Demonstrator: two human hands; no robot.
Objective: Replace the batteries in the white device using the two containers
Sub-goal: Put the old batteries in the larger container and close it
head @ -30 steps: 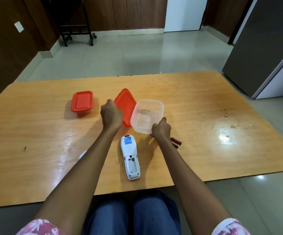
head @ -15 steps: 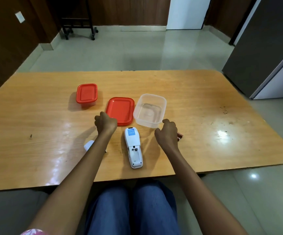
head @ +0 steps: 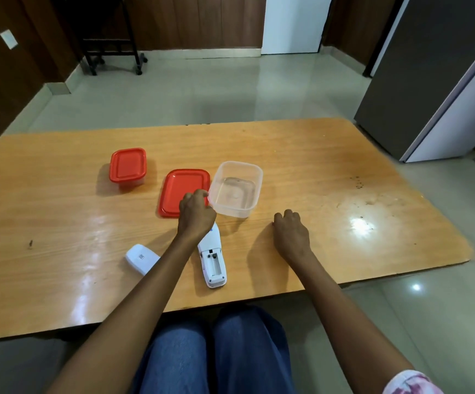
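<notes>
The white device (head: 213, 260) lies face down near the table's front edge, its battery bay open and empty. Its white cover (head: 141, 258) rests apart to the left. A clear open container (head: 236, 189) stands empty behind the device, with its red lid (head: 182, 189) flat beside it. A second container (head: 128, 166) with its red lid on sits further left. My left hand (head: 196, 216) hovers curled over the device's top end, fingertips by the clear container's near corner. My right hand (head: 291, 236) lies palm down on the table to the right, fingers bent. No batteries show.
The wooden table (head: 344, 172) has stains and a bright glare spot at the right. A grey refrigerator (head: 435, 81) stands off the far right corner, and a black wheeled stand (head: 111, 49) is across the floor. My knees sit under the front edge.
The red lid went from tilted in my left hand to flat on the table. My left hand moved right to the clear container. My right hand slid over the two batteries, hiding them.
</notes>
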